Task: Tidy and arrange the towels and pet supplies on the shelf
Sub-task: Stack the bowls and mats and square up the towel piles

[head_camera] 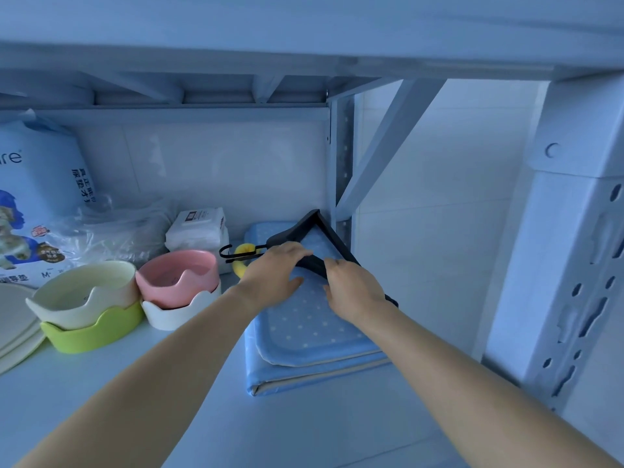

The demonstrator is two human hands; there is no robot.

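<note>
Lettering first: "re" in large type on the pale blue bag [37,197], far left of the towel stack [304,332], plus a column of Chinese characters down its side, a dog picture, and an "M" near the bottom edge. Dark label on the white wipes pack [199,228], just left of the stack's far end, too small to read.

Black hanger [292,231] flat on top of the stack at its far end, hook pointing left past the stack's edge and over something yellow [244,249]. Left hand [273,271] on the hanger's hook-side corner, fingers fairly straight, laid on it rather than wrapped round. Right hand [354,288] on the hanger's near bar, thumb and fingers curled about it, gripping. Both hands over the stack's far half, close together.

Counted:
- two folded blue towels in the stack, dotted one uppermost
- one hanger, as far as can be seen
- four bowls left of the stack, in two nests: pink bowl [179,271] in white bowl [175,312], cream bowl [84,292] in green bowl [91,332]
- one clear plastic bag [111,231], left of the stack toward the back
- cream plates [13,319] far left of the stack, number unclear
</note>
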